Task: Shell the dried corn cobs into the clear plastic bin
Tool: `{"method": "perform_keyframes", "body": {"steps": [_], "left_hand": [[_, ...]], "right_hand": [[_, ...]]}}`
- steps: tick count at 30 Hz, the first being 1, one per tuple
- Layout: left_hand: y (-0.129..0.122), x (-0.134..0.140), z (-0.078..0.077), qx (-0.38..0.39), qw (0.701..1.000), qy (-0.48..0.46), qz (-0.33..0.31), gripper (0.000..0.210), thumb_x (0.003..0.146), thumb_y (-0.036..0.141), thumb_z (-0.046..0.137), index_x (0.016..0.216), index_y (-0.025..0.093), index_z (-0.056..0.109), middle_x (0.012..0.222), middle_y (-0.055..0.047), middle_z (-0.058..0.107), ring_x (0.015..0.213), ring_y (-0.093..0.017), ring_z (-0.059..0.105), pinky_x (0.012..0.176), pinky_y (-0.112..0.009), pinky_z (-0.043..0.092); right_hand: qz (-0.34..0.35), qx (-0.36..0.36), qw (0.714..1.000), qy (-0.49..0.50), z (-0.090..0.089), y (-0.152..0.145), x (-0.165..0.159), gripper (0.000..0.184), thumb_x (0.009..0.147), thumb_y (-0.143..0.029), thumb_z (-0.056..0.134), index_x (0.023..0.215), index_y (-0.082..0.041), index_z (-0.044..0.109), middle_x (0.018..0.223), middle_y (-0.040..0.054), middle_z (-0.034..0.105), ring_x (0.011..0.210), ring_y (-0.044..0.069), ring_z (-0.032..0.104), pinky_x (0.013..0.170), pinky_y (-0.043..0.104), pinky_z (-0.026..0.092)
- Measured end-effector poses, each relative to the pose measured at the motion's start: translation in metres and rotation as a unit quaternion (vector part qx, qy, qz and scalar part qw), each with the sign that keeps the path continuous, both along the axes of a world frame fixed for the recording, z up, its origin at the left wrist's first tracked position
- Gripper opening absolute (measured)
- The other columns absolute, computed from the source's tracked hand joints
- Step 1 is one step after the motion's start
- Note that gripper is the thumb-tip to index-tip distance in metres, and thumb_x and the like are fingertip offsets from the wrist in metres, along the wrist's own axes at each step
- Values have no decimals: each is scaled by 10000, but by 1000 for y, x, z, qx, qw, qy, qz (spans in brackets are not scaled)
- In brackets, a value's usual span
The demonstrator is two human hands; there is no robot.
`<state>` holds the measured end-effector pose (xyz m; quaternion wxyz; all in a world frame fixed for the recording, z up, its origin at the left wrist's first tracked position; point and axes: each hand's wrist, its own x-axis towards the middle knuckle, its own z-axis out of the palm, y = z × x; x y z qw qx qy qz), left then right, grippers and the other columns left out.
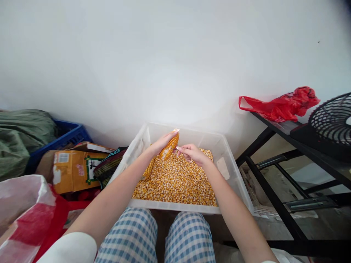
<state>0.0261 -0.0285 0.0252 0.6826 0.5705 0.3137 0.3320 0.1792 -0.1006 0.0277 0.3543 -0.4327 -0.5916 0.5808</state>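
Observation:
My left hand [161, 143] is closed around an ear of corn [170, 145], which it holds tilted above a clear plastic bin [236, 175]. Part of the ear's lower end shows pale where kernels are gone. Close against that side, my right hand [192, 152] pinches a thin, dark tool [176, 148]; only its slim tip shows, so its exact kind is unclear. Loose yellow kernels [178, 180] cover the bin's floor. Another ear of corn [148, 170] lies on them at the left wall, partly behind my left forearm.
Left of the bin are a mesh bag [108, 168], an orange cardboard box [75, 170], a blue crate [71, 137] and a red-and-white bag [33, 215]. On the right, a black-framed table [323, 160] carries a red plastic bag [287, 104] and a black fan [334, 118]. A white wall rises behind.

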Motion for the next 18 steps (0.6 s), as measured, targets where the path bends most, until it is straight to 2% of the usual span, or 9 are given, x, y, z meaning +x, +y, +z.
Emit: {"method": "perform_keyframes", "body": {"steps": [3,7,12,18], "left_hand": [[2,-1,1,-32,999,2,-14,469,708,619,433,724,157,511,534,-28,560,426,-137,533,419,-251,420],[7,-6,5,-35,999,-26,-25,498,709,647,386,728,162,498,506,-30,554,413,-149,535,424,-262,421],[9,-5,5,-26,999,-8,22,480,700,641,416,710,168,498,513,-35,556,408,-153,536,422,-270,417],[5,-3,2,14,999,12,36,423,706,604,459,746,185,499,491,-19,534,394,-154,525,380,-254,373]], "right_hand": [[-6,-24,999,23,0,2,4,300,733,-429,539,683,-134,567,398,-104,200,348,32,142,348,191,150],[-42,-26,998,38,1,5,12,279,729,-414,544,666,-142,549,387,-109,187,343,31,121,338,189,134],[-51,34,998,25,2,2,5,310,748,-452,505,694,-149,550,418,-95,208,361,36,157,360,189,153],[-122,108,982,-95,-1,2,-6,379,754,-503,461,718,-144,574,428,-78,231,385,49,207,391,200,158]]}}
